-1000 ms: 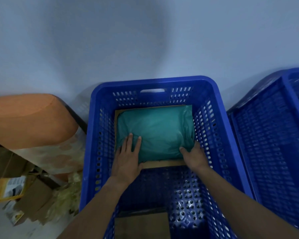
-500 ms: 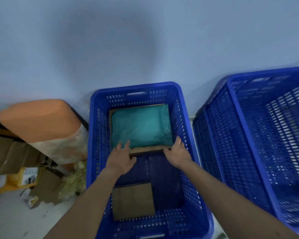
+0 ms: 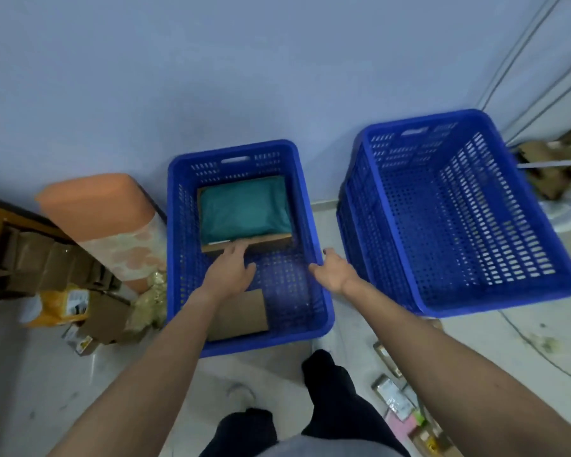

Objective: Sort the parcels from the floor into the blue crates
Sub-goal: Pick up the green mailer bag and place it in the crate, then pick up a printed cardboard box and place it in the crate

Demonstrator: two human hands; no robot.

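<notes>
A blue crate (image 3: 178, 258) stands against the wall. At its far end a teal parcel (image 3: 244, 209) lies on a flat brown box (image 3: 264, 240). A second brown cardboard parcel (image 3: 241, 316) lies at the crate's near end. My left hand (image 3: 229, 270) hovers over the crate's middle, fingers straight, holding nothing. My right hand (image 3: 335, 273) is over the crate's right rim, fingers relaxed, holding nothing. A bigger blue crate (image 3: 475, 298) with nothing visible inside stands to the right. Several small parcels (image 3: 393, 394) lie on the floor by my right arm.
An orange-topped stool (image 3: 103, 206) stands left of the crate. Cardboard boxes (image 3: 23, 258) and a yellow packet (image 3: 60, 306) clutter the floor on the left. More packaging (image 3: 554, 166) lies behind the right crate. Cables (image 3: 534, 61) run along the wall. My dark-trousered legs (image 3: 327, 407) are below.
Both hands have let go of the teal parcel and drawn back from it. The view has pulled up and away, revealing the right crate and the floor.
</notes>
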